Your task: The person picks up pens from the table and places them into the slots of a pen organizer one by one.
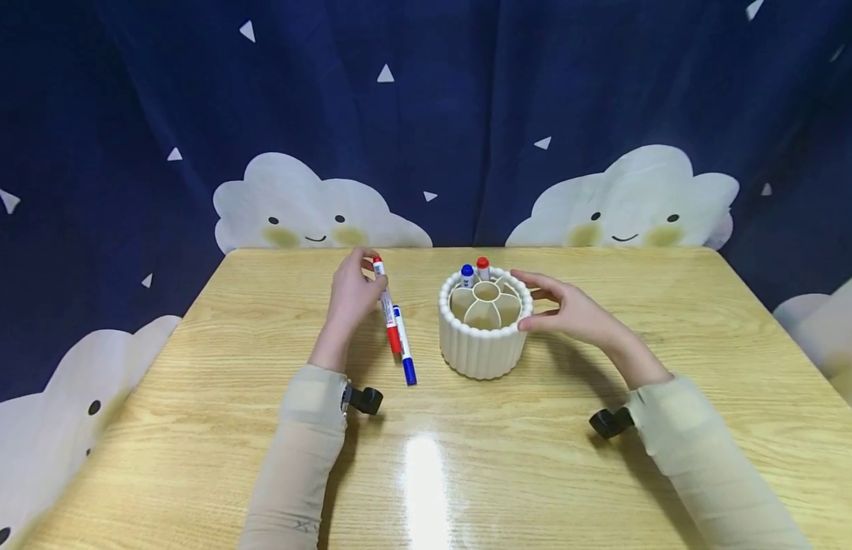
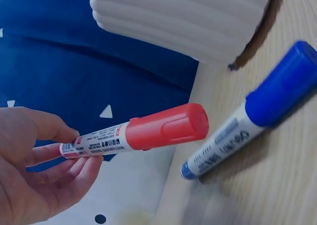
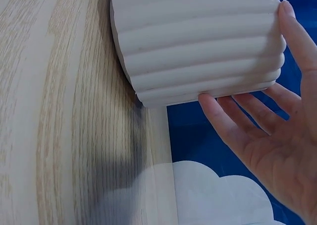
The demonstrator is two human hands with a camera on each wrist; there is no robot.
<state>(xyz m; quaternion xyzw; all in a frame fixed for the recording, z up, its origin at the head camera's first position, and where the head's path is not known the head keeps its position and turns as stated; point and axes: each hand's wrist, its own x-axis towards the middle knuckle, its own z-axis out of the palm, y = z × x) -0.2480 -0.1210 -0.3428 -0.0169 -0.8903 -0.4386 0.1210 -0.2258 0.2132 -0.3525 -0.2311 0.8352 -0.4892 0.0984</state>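
Note:
In the head view my left hand [image 1: 353, 289] pinches a red whiteboard marker [image 1: 389, 309] by its tail end, the red cap pointing down toward me. The left wrist view shows thumb and fingers at the white barrel, with the red cap [image 2: 168, 127] free. A blue marker [image 1: 405, 351] lies on the table just beside it. My right hand [image 1: 573, 312] holds the white ribbed pen holder [image 1: 482, 353] at its right side, thumb at the near rim and fingers farther back. Inside the holder stand a blue-capped marker [image 1: 467, 275] and a red-capped marker [image 1: 483, 267], in compartments toward the back.
The wooden table [image 1: 212, 428] ends at a far edge in front of a dark blue curtain [image 1: 460, 114] with clouds and white triangles. Black wrist cameras [image 1: 366, 400] sit on both forearms. Glare marks the table's near middle.

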